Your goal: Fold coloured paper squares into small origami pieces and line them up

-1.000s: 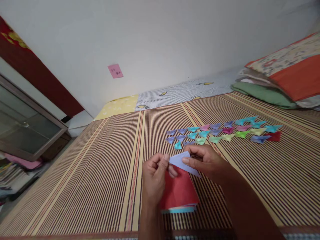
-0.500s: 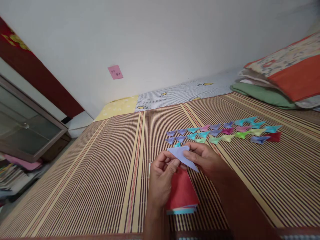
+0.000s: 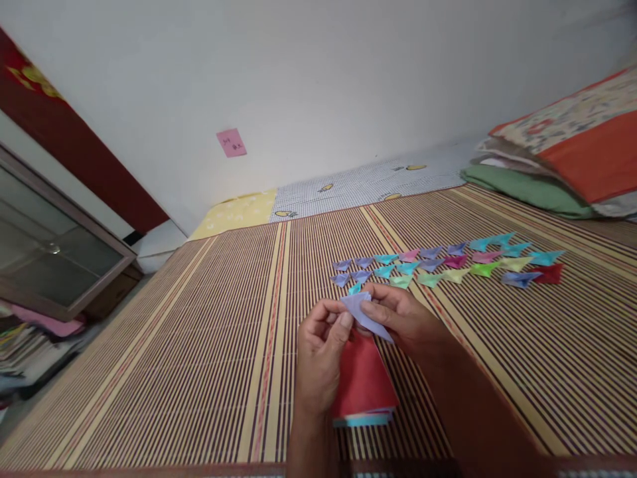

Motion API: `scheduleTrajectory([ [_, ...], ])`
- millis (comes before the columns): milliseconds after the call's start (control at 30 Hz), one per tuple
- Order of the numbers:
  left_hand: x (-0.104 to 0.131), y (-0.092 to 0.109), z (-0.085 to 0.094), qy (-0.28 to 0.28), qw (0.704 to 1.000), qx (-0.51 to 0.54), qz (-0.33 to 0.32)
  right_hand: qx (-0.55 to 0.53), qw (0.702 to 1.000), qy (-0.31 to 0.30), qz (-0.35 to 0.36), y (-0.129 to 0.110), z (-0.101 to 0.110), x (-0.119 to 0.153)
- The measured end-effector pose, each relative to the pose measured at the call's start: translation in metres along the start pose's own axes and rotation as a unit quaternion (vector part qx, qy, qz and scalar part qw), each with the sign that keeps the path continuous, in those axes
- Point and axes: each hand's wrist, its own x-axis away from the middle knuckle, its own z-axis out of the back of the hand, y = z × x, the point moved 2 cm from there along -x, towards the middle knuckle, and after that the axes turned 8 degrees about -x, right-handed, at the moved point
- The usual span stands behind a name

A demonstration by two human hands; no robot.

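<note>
A folded lavender paper [image 3: 367, 317] is held between both hands above the striped mat [image 3: 223, 332]. My left hand [image 3: 324, 348] pinches its left edge between thumb and fingers. On its right side, the thumb of my right hand [image 3: 409, 318] presses on the face of the paper, with the fingers behind. Below the hands lies a stack of coloured sheets, a red sheet [image 3: 365, 382] on top, partly covered by my left hand. Several small folded paper shapes stand in rows beyond my right hand, among them a bright green one [image 3: 484, 269] and a red one [image 3: 549, 273].
Pillows and folded bedding [image 3: 592, 153] are piled at the far right. Patterned cloth [image 3: 343, 189] runs along the wall, which bears a pink note [image 3: 231, 143]. A glass-fronted cabinet [image 3: 54, 245] stands at the left, with papers and books [image 3: 30, 352] below it.
The left corner of the lavender paper has been drawn in, so the piece looks narrower. Both hands keep their grip and have shifted only slightly.
</note>
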Motion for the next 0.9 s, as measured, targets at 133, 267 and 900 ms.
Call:
scheduleTrajectory([
  [133,-0.001,0.000,-0.002,0.001,1.000,-0.005,0.009,-0.011,1.000,0.017,0.008,-0.002,-0.004,0.000],
  [267,-0.001,-0.002,-0.002,0.011,1.000,-0.002,0.012,-0.009,0.999,0.038,-0.005,-0.005,-0.009,0.001],
  [900,0.001,-0.011,-0.001,0.019,0.998,0.049,0.044,0.076,0.996,0.046,0.024,0.000,-0.003,-0.002],
])
